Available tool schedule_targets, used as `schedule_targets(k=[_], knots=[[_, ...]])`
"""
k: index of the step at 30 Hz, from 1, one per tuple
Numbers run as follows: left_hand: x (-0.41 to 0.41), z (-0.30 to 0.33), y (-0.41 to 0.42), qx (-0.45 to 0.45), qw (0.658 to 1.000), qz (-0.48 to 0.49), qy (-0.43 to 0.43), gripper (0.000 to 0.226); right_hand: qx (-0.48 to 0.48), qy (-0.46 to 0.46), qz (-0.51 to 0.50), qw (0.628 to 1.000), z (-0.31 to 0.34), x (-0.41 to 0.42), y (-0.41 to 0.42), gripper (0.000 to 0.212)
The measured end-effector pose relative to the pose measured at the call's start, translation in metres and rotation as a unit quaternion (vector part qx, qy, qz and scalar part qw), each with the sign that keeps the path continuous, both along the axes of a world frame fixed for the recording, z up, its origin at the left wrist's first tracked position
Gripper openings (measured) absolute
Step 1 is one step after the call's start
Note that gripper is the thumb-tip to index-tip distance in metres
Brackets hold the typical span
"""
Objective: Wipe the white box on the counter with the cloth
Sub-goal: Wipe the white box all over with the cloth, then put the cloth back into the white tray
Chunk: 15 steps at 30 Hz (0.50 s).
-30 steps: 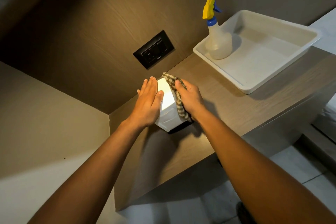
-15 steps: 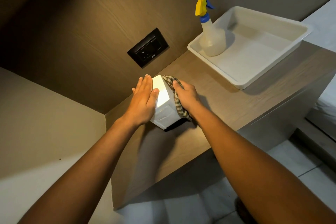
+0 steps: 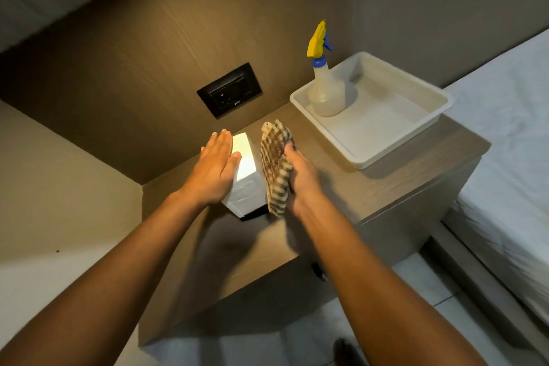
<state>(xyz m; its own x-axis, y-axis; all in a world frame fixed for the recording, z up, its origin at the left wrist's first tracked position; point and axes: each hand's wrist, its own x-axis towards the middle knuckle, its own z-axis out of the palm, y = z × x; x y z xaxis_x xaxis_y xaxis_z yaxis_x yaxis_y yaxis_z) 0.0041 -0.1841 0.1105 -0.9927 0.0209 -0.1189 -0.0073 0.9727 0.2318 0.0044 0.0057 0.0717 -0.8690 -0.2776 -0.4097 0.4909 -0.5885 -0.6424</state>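
Note:
The white box (image 3: 247, 175) stands on the wooden counter (image 3: 371, 187) near the wall corner. My left hand (image 3: 214, 171) lies flat against the box's left side, fingers straight and together. My right hand (image 3: 303, 178) holds the checked brown-and-white cloth (image 3: 276, 166) spread against the box's right side. The cloth hangs between my palm and the box and covers that face from top to near the base.
A white plastic tray (image 3: 416, 134) sits on the counter at the right, with a spray bottle (image 3: 325, 89) with a yellow trigger standing in its back left corner. A black wall socket (image 3: 230, 89) is behind the box. A bed (image 3: 511, 157) lies at the far right.
My right hand has opened out and slid off the box's top onto its right side, so the cloth now hangs flatter. My left hand stays on the left side. The camera view has shifted.

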Motion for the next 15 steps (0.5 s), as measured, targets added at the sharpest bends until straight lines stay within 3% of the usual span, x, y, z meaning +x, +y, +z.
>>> schedule_targets(k=[3, 6, 8, 11, 15], knots=[[0.000, 0.005, -0.001, 0.010, 1.000, -0.008, -0.018, 0.070, -0.062, -0.031, -0.002, 0.998, 0.014, -0.019, 0.048, 0.050], [0.001, 0.013, 0.006, 0.003, 1.000, -0.006, 0.015, 0.095, 0.030, 0.018, -0.052, 0.998, 0.030, -0.049, 0.105, 0.045], [0.004, 0.021, 0.025, -0.004, 0.997, -0.007, 0.077, 0.100, 0.146, 0.075, -0.070, 0.984, 0.040, -0.077, 0.139, 0.040], [0.016, 0.018, 0.078, 0.000, 0.986, -0.053, 0.157, 0.093, 0.383, 0.118, -0.040, 0.915, 0.048, -0.124, 0.168, 0.041], [0.021, -0.035, 0.158, 0.035, 0.993, -0.057, 0.094, 0.084, 0.592, 0.147, 0.056, 0.791, 0.029, -0.160, 0.170, 0.040]])
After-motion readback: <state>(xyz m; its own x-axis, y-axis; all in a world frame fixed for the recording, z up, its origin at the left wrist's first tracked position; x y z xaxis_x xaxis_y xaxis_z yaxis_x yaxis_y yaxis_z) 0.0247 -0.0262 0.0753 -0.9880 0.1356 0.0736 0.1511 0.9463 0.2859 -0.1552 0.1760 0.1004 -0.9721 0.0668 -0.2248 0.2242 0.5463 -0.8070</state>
